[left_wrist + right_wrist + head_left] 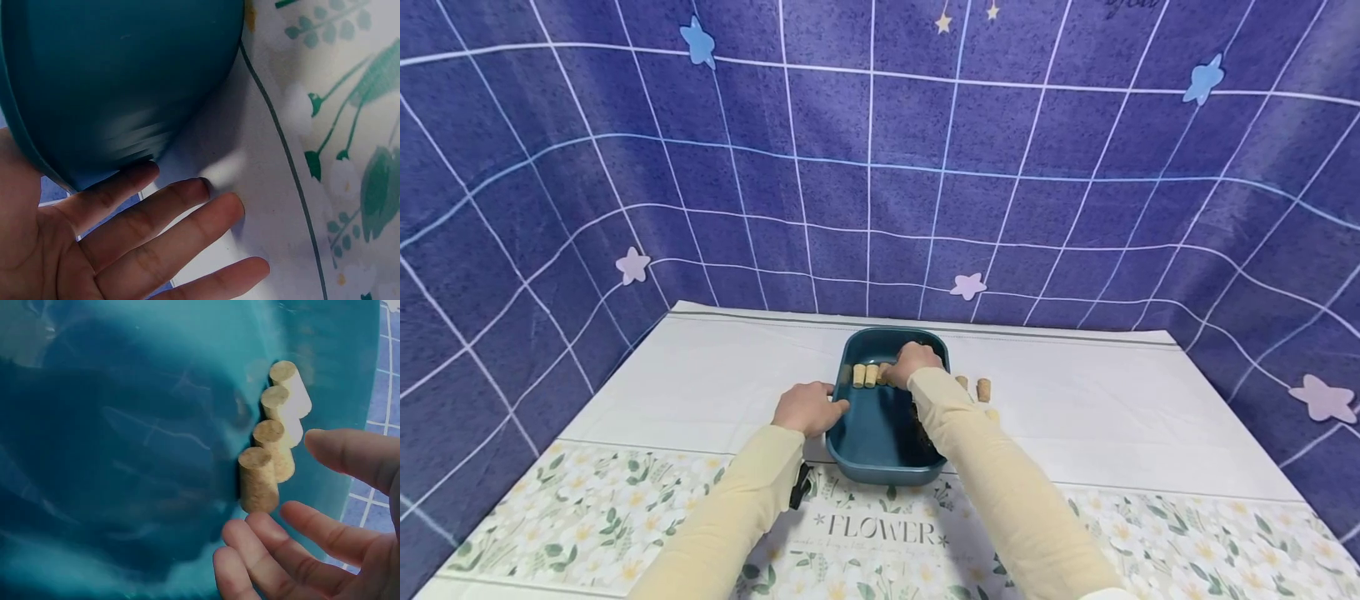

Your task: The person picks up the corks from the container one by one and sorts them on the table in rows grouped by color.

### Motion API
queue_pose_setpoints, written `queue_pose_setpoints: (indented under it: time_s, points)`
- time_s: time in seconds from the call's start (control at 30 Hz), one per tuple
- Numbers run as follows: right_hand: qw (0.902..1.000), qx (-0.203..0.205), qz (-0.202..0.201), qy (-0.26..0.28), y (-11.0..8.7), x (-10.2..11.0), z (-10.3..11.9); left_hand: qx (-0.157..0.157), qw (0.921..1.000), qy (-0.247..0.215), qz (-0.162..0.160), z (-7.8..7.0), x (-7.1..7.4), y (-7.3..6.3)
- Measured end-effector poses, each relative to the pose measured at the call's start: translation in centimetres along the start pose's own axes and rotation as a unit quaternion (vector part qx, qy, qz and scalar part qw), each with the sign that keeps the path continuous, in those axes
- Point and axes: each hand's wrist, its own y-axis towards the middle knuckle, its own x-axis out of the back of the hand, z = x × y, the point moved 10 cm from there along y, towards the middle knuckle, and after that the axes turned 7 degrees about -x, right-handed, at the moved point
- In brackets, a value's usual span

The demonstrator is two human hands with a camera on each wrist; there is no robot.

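Note:
A dark teal plastic basin (880, 475) stands on the table at the middle. Several cork stoppers (259, 481) stand side by side in a row inside it, near its far wall. My right hand (912, 362) reaches into the basin at the right end of this row. In the right wrist view its fingertips (265, 528) are right at the nearest cork, with the thumb apart from the row and nothing gripped. My left hand (807, 408) holds the basin's left rim, thumb over the inside and fingers along the outer wall (144, 119).
More corks (984, 389) lie on the white table right of the basin, partly hidden by the right sleeve (992, 475). A flower-printed cloth band (625, 508) runs along the front. Behind the table hangs a blue curtain (865, 192) with grid lines and stars.

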Motion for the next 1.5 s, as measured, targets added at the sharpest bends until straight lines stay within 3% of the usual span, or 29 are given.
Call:
queue_pose_setpoints:
  time_s: [0.13,0.7,0.87,1.27,1.5]
  points:
    - [0.9999,-0.011,-0.005,-0.003,0.1,-0.3,-0.6,-0.01,0.9999,0.006,-0.002,-0.4,-0.1,0.1]
    - [0.9978,-0.007,-0.061,-0.024,0.1,-1.1,-0.5,-0.002,1.0,0.01,-0.001,-0.1,-0.2,0.0]
    - [0.9983,-0.012,-0.052,-0.024,0.1,-1.0,-0.8,-0.002,1.0,0.008,-0.003,-0.1,-0.3,0.1]
    - [0.9984,0.02,-0.012,-0.051,-0.1,-1.1,0.2,-0.006,0.9999,0.007,-0.015,-0.1,0.0,0.1]
    - [0.9975,0.038,-0.008,-0.058,-1.0,0.3,1.1,-0.007,0.9998,0.008,-0.015,-0.2,0.2,0.1]
